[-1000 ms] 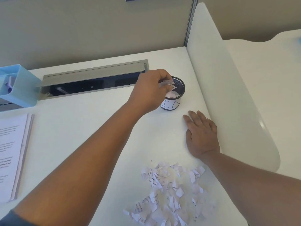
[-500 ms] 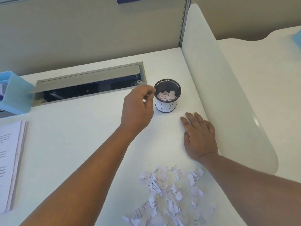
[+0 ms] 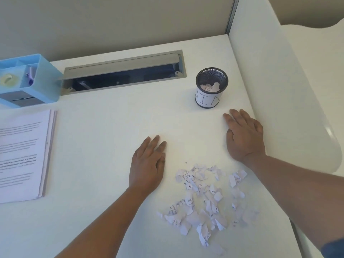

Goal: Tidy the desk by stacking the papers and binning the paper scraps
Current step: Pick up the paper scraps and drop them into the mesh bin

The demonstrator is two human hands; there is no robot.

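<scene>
Back from the mesh cup (image 3: 211,87), where it was reaching a second ago, the left hand (image 3: 147,164) is now lying flat on the white desk (image 3: 104,138) at centre frame, fingers straight and close together, holding nothing. To its right, the right hand (image 3: 244,135) is resting palm down beside the white divider (image 3: 283,86), fingers straight and slightly spread, also holding nothing. Between and below the two hands, a heap of torn paper scraps (image 3: 204,198) is lying loose at lower centre. Upper right of centre, the cup is standing upright with a few scraps inside. At the left edge, a stack of printed papers (image 3: 24,153) is sitting below a blue organizer (image 3: 44,81).
</scene>
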